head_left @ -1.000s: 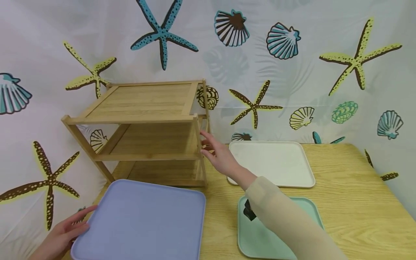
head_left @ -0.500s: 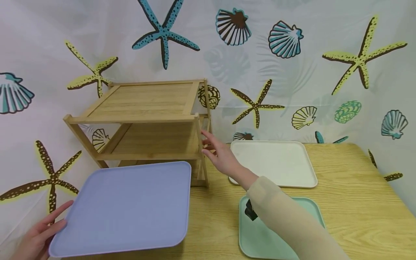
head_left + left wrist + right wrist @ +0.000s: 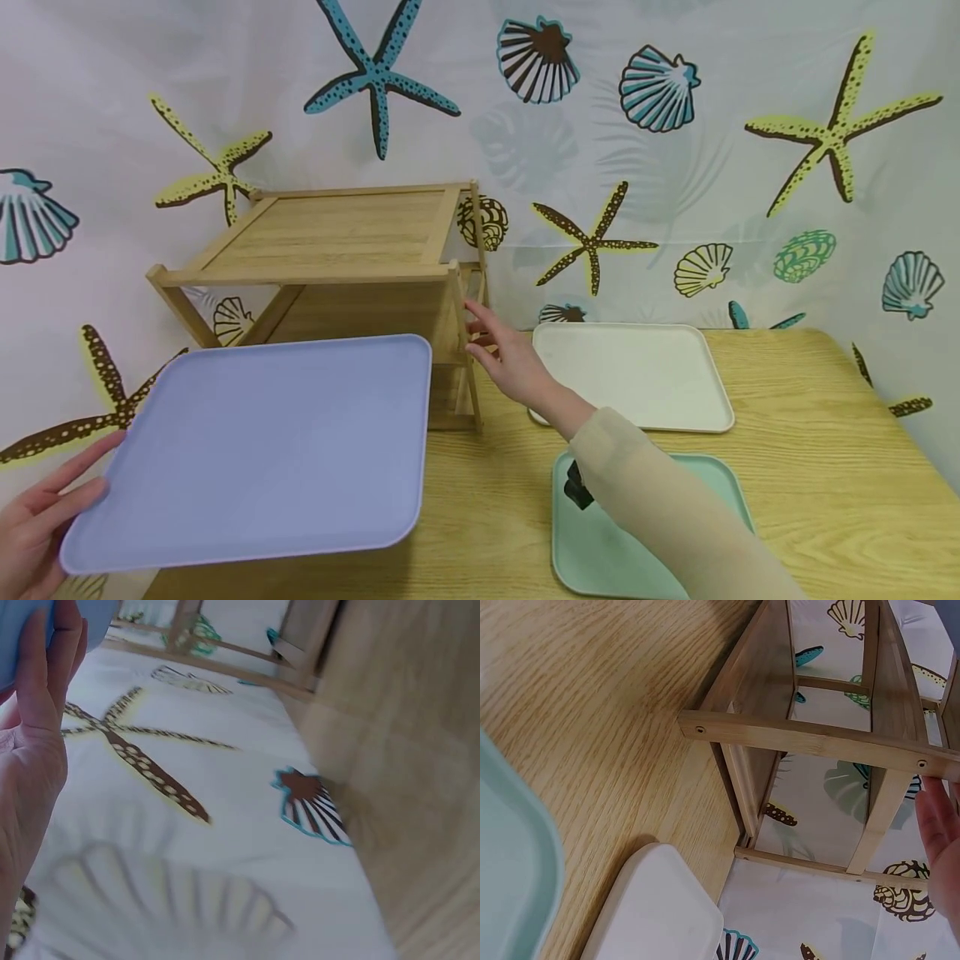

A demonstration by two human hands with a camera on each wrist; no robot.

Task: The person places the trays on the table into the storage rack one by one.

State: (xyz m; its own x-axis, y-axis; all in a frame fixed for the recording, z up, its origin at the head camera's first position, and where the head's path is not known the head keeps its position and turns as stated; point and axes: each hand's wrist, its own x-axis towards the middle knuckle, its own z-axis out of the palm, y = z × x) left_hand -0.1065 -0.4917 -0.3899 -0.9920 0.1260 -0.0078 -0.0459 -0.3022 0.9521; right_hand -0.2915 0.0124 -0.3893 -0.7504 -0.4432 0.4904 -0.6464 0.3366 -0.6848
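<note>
Three trays, one rack, two hands. Left hand [image 3: 37, 521] grips the left edge of the lavender tray [image 3: 255, 446], thumb on top, other fingers underneath; the left wrist view shows fingers [image 3: 41, 682] curled against the tray's blue edge. That tray is lifted off the table [image 3: 825, 467], tilted slightly, held in front of the wooden rack [image 3: 330, 267] and covering its lower shelves from the head view. Right hand [image 3: 506, 358] is flat, fingers straight, resting against the right side frame of the rack at mid height; the right wrist view shows fingertips [image 3: 939, 825] touching the frame's crossbar. It holds nothing.

Rack: one, bamboo, three tiers, stands at the back left of the table against the curtain [image 3: 675, 167] printed with starfish and shells.

Other trays: one white tray [image 3: 637, 375] lying flat just right of the rack, behind the right forearm; one mint green tray [image 3: 600, 550] lying flat at the near edge, partly under the beige sleeve [image 3: 660, 508]. The two are close, not touching. A small dark object, on the wrist over the green tray, is unclear.
</note>
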